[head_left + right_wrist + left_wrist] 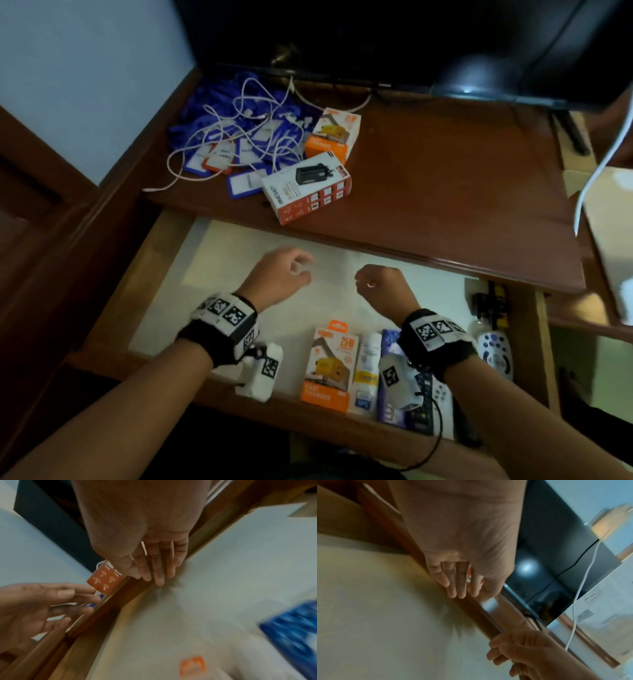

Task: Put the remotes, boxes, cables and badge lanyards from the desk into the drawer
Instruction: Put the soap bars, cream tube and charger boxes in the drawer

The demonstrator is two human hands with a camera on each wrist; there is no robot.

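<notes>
A: Nearest are two bare forearms, each with a black wrist strap carrying square black-and-white tags. The left hand [277,274] and the right hand [380,286] hover over the pale lining of the open wooden drawer [164,260].

B: Holding anything?

A: No. Both are empty, fingers loosely bent and relaxed. The wrist views show the fingers nearly straight above the liner.

B: What is in the drawer?

A: Along its front edge: one orange-and-white carton [329,366], a slim white box [368,373] just beside it, a blue-and-white box [390,346] partly under the right wrist, and two white remotes. One remote [495,353] has a rounded head with buttons; the other remote [440,394] is flat and mostly hidden.

B: And on the desk?

A: Two cardboard boxes: an orange-and-white one [334,133] and a white box with a red side [308,186], both rectangular, touching at a corner. Left of them is a tangled heap of blue badge lanyards [226,137] with thin white cables [191,171] looped over it; I cannot count either.
</notes>
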